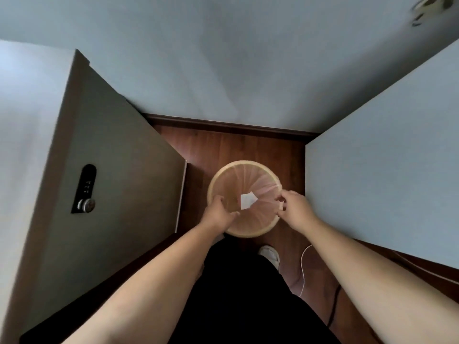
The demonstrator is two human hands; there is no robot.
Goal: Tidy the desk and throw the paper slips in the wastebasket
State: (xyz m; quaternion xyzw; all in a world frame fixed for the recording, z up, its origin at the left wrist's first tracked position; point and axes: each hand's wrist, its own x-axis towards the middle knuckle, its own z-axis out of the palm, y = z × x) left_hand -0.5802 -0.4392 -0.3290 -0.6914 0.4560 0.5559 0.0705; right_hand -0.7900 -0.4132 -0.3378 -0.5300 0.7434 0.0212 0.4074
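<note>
A round light-wood wastebasket [248,233] with a pinkish plastic liner stands on the floor below me. One white paper slip [247,200] is inside its opening, between my hands and touching neither. My left hand [218,212] hovers over the basket's left rim, fingers loosely curled and thumb apart, with nothing in it. Over the right rim is my right hand [295,207], its fingertips spread close to the liner's edge and also holding nothing. The desk top itself shows only as a pale surface [385,157] on the right.
A grey cabinet [111,175] with a black combination lock [84,189] stands close on the left. A pale wall is behind the basket. The floor is dark wood, with a white cable [303,269] and a black cable near my white shoe [269,254].
</note>
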